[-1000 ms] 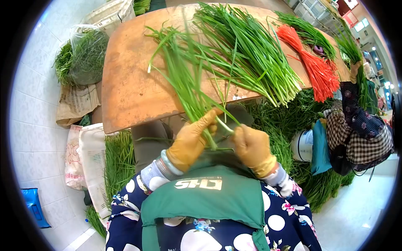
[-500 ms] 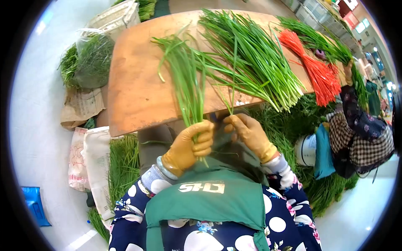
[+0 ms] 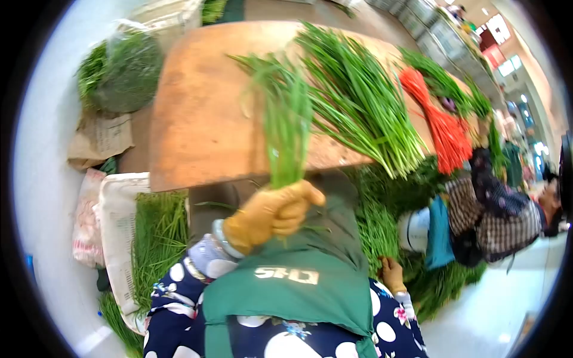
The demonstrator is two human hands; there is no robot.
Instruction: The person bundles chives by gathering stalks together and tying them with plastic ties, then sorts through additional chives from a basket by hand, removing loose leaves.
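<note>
My left hand (image 3: 268, 216), in a yellow glove, is closed around a bunch of garlic chives (image 3: 286, 134). The leaves point away from me over the near edge of the table and are smeared by motion. My right hand (image 3: 392, 275), also gloved, is low at my right side against a heap of loose chives (image 3: 377, 230). Its fingers are small and partly lost among the greens, so their grip is unclear. A larger pile of chives (image 3: 370, 107) lies on the wooden table (image 3: 203, 113), its pale stem ends towards me.
Red ties (image 3: 439, 122) lie right of the pile. A white crate (image 3: 116, 238) of greens stands at my left, with a plastic bag of greens (image 3: 132, 71) beyond. At right are a white bucket (image 3: 415, 230) and a person in a checked garment (image 3: 507, 230).
My right hand has left the front of my left hand and dropped down to the right, beside the heap. The left hand keeps its bunch. My view has shifted slightly.
</note>
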